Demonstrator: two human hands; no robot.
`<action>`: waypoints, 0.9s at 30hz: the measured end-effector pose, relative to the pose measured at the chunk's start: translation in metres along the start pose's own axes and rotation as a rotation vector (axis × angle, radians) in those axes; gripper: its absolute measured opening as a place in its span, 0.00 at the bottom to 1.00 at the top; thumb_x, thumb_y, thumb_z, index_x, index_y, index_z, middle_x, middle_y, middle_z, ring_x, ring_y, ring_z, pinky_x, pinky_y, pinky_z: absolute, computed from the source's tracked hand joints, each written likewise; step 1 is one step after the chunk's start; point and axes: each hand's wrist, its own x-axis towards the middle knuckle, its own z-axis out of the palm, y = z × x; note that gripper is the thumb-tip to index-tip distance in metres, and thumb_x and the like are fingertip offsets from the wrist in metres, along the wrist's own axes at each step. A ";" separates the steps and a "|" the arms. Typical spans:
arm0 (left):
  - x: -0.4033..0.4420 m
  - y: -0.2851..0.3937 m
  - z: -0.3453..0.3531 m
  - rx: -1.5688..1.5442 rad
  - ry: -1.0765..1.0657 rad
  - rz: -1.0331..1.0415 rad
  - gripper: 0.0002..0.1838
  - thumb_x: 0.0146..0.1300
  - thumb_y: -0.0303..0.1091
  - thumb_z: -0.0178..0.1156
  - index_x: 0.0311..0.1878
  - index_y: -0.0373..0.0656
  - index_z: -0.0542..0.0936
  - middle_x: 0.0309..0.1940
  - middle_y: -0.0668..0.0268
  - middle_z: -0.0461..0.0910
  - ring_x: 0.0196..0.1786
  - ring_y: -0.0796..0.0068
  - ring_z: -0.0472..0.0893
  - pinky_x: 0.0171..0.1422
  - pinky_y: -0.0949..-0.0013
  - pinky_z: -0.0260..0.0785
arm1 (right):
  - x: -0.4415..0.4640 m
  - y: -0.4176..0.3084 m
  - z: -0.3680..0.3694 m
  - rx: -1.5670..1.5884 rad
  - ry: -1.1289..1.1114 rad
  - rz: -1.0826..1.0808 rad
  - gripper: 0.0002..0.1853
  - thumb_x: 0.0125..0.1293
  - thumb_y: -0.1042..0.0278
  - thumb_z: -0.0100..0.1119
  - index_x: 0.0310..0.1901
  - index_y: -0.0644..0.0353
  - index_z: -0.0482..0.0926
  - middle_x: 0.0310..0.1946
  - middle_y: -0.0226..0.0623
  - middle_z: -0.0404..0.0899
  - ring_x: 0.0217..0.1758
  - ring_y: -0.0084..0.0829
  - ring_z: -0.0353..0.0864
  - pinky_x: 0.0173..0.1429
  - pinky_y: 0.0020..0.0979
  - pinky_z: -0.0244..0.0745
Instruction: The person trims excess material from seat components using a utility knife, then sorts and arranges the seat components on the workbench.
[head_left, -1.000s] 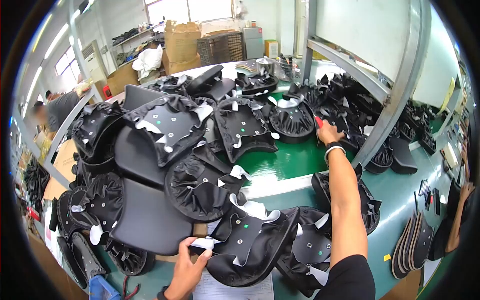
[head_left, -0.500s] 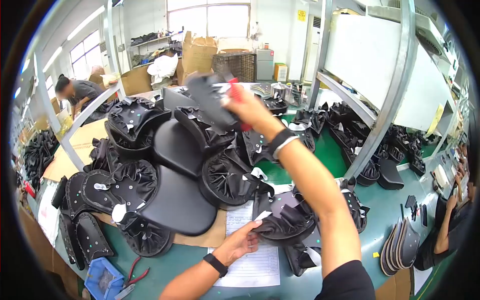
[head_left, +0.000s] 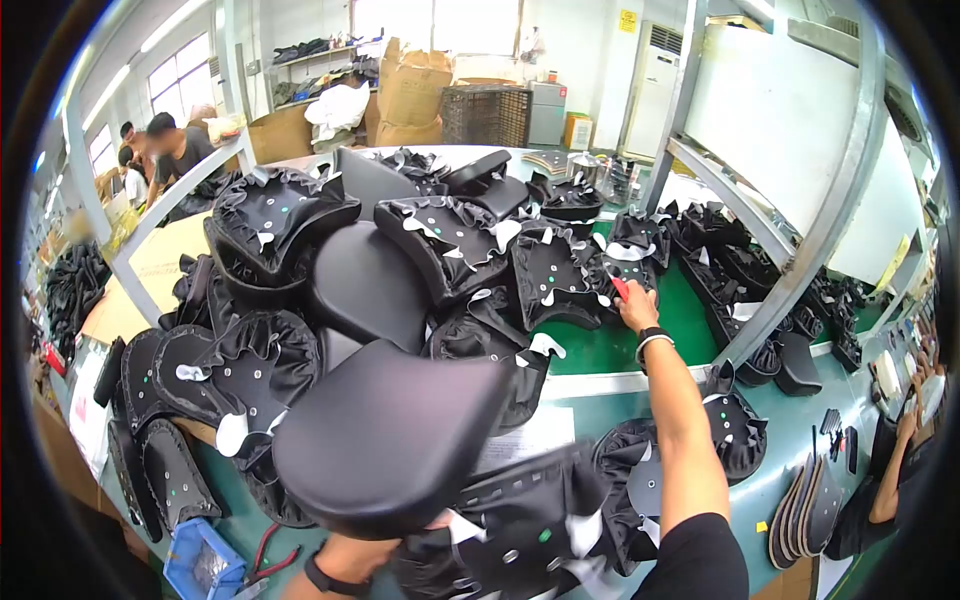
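My left hand (head_left: 360,555) is under a smooth black cushion (head_left: 385,435) at the lower centre, its fingers mostly hidden, and the cushion looks held up by it. Beside it lies a blurred black piece (head_left: 510,530) with its underside up, showing eyelets, a green dot and white tabs. My right hand (head_left: 637,305) is closed on a red-handled tool (head_left: 621,288), whose far end I cannot make out. It is at the right edge of a gathered black cover piece (head_left: 560,270), above the green surface.
Black cushions (head_left: 370,280) are piled at left and centre. A blue tray (head_left: 203,560) and red-handled pliers (head_left: 268,550) lie at the lower left. A metal frame post (head_left: 810,240) rises at right, near stacked curved panels (head_left: 805,510). Several people are at the far left and right edge.
My right hand swung up over the pile with a dark, blurred piece, then came back down to the right. A smooth cushion now covers my left hand. The view has shifted.
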 end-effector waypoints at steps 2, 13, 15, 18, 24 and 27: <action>-0.001 0.019 -0.015 0.035 -0.006 0.026 0.25 0.46 0.27 0.67 0.52 0.35 0.79 0.46 0.60 0.80 0.49 0.70 0.80 0.59 0.69 0.71 | -0.002 -0.017 -0.002 0.127 0.113 0.261 0.23 0.59 0.56 0.63 0.57 0.45 0.73 0.58 0.44 0.74 0.67 0.53 0.62 0.62 0.61 0.63; 0.105 0.104 -0.088 -0.141 0.431 0.703 0.21 0.64 0.36 0.62 0.57 0.40 0.74 0.41 0.70 0.78 0.39 0.84 0.75 0.42 0.79 0.67 | -0.010 -0.150 -0.180 1.363 0.368 -0.222 0.21 0.53 0.64 0.66 0.48 0.62 0.75 0.38 0.40 0.79 0.42 0.38 0.81 0.48 0.37 0.74; 0.120 0.101 -0.088 0.038 0.529 0.644 0.23 0.64 0.38 0.64 0.58 0.39 0.73 0.36 0.72 0.75 0.27 0.88 0.67 0.27 0.81 0.56 | 0.020 -0.199 -0.161 1.230 0.376 -0.349 0.19 0.52 0.61 0.67 0.42 0.63 0.76 0.30 0.37 0.77 0.35 0.32 0.77 0.40 0.37 0.73; 0.122 0.100 -0.085 0.300 0.730 0.715 0.27 0.64 0.35 0.64 0.63 0.38 0.68 0.45 0.66 0.74 0.39 0.82 0.73 0.35 0.79 0.64 | -0.018 -0.301 -0.153 0.905 0.186 -0.488 0.20 0.56 0.58 0.66 0.46 0.61 0.75 0.34 0.43 0.79 0.39 0.38 0.79 0.45 0.38 0.74; 0.105 0.094 -0.089 1.462 0.956 1.069 0.34 0.59 0.36 0.66 0.69 0.51 0.67 0.69 0.55 0.61 0.70 0.53 0.63 0.72 0.54 0.53 | 0.011 -0.251 -0.127 0.395 0.270 -0.593 0.20 0.56 0.62 0.62 0.51 0.56 0.76 0.41 0.50 0.83 0.47 0.54 0.82 0.52 0.45 0.76; 0.111 0.077 -0.112 1.662 0.889 0.683 0.29 0.59 0.42 0.64 0.65 0.54 0.72 0.67 0.55 0.66 0.69 0.54 0.65 0.72 0.51 0.51 | 0.006 -0.118 -0.124 0.010 0.268 -0.071 0.17 0.56 0.62 0.60 0.50 0.42 0.79 0.55 0.42 0.73 0.62 0.53 0.72 0.52 0.65 0.70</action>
